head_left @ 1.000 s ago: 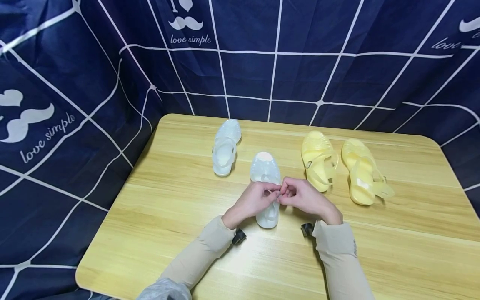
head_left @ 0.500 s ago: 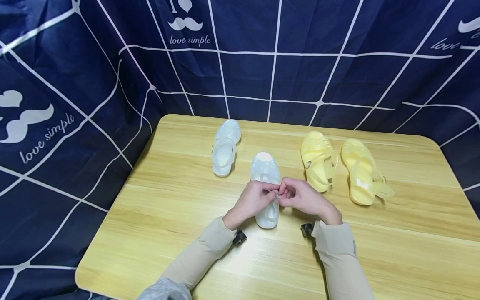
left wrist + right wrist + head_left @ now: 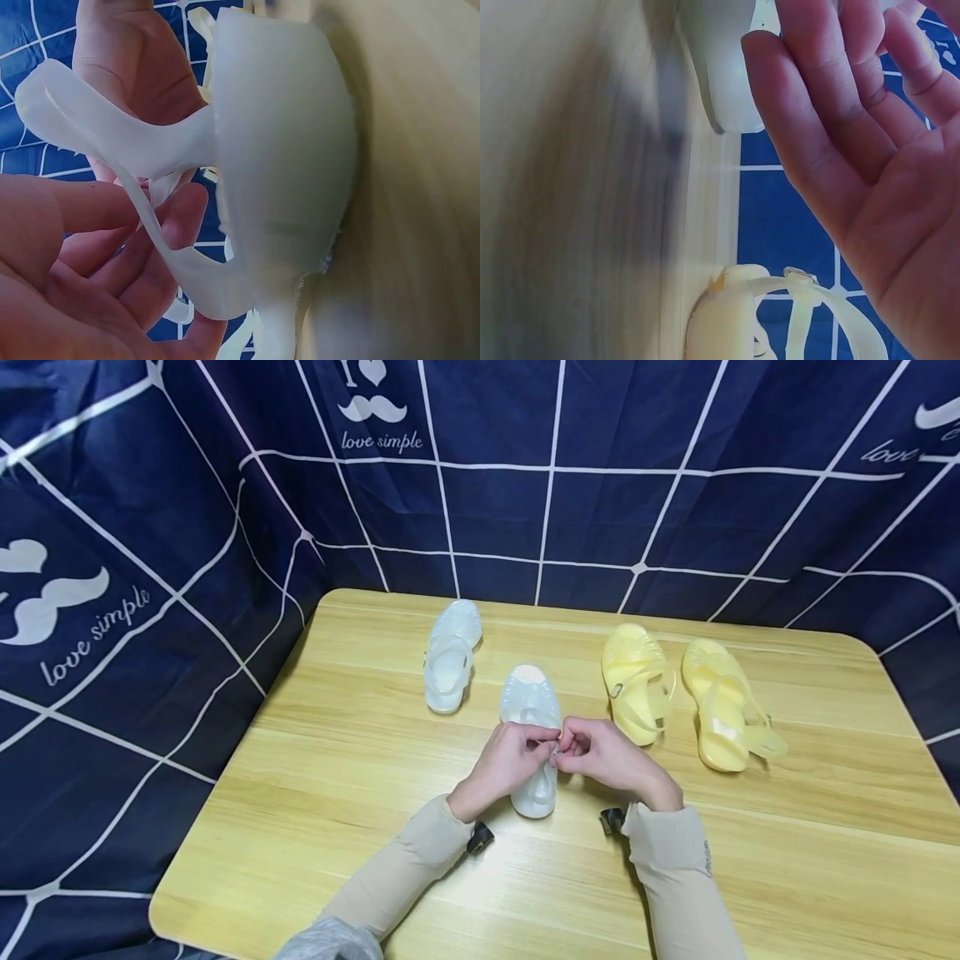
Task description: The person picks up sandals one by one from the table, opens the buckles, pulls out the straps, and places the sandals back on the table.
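Observation:
A translucent white sandal lies toe away on the table, and both hands meet over its strap on the right side. The left hand pinches the strap there with thumb and index finger. Facing it, the right hand pinches at the same spot with its fingertips; the small part between them is mostly hidden. In the left wrist view the sandal's strap arches up from the heel, with the left hand around it. The right hand shows its palm in the right wrist view.
Another white sandal lies further back on the left. Two yellow sandals, one nearer and one further right, lie right of the hands on the wooden table. A dark blue patterned cloth hangs behind.
Both hands stay at the same place on the strap, with only slight movement of the right fingertips. The sandals have not moved.

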Tool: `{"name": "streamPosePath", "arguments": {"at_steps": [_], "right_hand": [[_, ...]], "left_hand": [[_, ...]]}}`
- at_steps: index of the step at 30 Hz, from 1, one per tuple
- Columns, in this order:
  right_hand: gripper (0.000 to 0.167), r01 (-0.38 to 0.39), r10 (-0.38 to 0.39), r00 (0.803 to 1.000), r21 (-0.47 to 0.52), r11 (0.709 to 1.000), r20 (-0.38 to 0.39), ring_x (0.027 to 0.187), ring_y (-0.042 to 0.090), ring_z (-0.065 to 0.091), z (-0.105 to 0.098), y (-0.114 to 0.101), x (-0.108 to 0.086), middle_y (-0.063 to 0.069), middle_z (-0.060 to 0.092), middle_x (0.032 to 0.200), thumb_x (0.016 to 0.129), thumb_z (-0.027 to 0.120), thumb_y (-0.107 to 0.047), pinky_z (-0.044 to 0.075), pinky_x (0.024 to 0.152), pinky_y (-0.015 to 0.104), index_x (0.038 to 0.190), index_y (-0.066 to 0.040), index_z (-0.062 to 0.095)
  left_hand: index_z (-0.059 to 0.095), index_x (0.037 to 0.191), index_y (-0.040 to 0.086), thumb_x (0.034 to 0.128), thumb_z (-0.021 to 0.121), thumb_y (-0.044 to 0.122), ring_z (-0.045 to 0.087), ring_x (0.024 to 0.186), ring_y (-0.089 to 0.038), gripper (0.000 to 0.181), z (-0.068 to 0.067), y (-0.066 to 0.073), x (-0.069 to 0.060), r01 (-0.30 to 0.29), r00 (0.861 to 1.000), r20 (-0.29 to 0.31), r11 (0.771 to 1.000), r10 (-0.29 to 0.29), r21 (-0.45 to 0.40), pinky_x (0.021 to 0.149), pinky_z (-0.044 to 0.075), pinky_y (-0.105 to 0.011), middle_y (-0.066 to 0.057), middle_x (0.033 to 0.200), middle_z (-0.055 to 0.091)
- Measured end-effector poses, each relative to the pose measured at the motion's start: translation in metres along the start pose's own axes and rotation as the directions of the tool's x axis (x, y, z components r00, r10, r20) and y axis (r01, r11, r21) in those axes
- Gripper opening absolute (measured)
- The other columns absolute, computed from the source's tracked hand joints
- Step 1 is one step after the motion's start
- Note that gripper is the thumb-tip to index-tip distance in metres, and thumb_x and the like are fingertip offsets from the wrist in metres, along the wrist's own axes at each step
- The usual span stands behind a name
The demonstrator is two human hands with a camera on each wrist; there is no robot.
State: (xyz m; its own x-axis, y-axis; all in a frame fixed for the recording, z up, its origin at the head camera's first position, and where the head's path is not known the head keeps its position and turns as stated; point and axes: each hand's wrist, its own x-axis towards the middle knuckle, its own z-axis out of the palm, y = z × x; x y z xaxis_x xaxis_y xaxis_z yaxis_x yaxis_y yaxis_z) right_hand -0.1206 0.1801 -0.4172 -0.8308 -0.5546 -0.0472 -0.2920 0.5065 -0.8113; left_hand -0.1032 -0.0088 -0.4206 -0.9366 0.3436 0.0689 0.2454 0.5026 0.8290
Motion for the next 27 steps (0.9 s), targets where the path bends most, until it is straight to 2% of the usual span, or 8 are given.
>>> {"name": "streamPosePath", "arguments": {"at_steps": [6,14,24,27], "right_hand": [[0.014,0.015,-0.015,1.000,-0.017,1.000,-0.016,0.067,0.006,0.055,0.0000,0.0006,0.0002,-0.008,0.063,0.074,0.082,0.075,-0.014,0.046,0.062,0.022,0.081,-0.017,0.061],[0.012,0.001,-0.001,1.000,0.006,1.000,-0.027,0.069,0.006,0.060,-0.0001,-0.0007,0.0005,-0.006,0.066,0.076,0.082,0.075,-0.016,0.050,0.065,0.023,0.081,-0.017,0.063],[0.014,0.004,-0.004,1.000,0.036,0.999,-0.010,0.073,0.009,0.061,0.0003,0.0019,0.0010,-0.001,0.066,0.079,0.084,0.075,-0.017,0.052,0.067,0.023,0.084,-0.013,0.061],[0.014,0.005,-0.005,1.000,0.036,0.999,-0.009,0.073,0.009,0.060,0.0003,0.0013,0.0010,0.000,0.066,0.079,0.084,0.075,-0.017,0.051,0.067,0.023,0.084,-0.013,0.061]], "left_hand": [[0.072,0.110,0.006,0.0905,0.063,0.010,0.070,0.092,-0.014,0.022,0.0017,-0.0016,-0.0001,-0.018,1.000,-0.021,1.000,0.018,0.020,0.076,0.052,-0.015,-0.008,0.107,0.073],[0.073,0.109,0.005,0.0904,0.063,0.009,0.068,0.086,-0.012,0.021,0.0033,-0.0019,0.0008,0.003,0.999,-0.052,1.000,-0.002,0.020,0.070,0.051,-0.014,-0.009,0.106,0.073],[0.072,0.110,0.006,0.0901,0.063,0.008,0.047,0.058,0.001,0.022,0.0038,-0.0023,0.0020,0.028,0.998,-0.051,0.999,-0.027,0.016,0.049,0.040,-0.013,-0.009,0.102,0.074],[0.072,0.110,0.006,0.0901,0.063,0.008,0.048,0.058,0.001,0.022,0.0038,-0.0025,0.0023,0.026,0.998,-0.055,1.000,-0.025,0.015,0.050,0.041,-0.013,-0.009,0.101,0.074]]}}
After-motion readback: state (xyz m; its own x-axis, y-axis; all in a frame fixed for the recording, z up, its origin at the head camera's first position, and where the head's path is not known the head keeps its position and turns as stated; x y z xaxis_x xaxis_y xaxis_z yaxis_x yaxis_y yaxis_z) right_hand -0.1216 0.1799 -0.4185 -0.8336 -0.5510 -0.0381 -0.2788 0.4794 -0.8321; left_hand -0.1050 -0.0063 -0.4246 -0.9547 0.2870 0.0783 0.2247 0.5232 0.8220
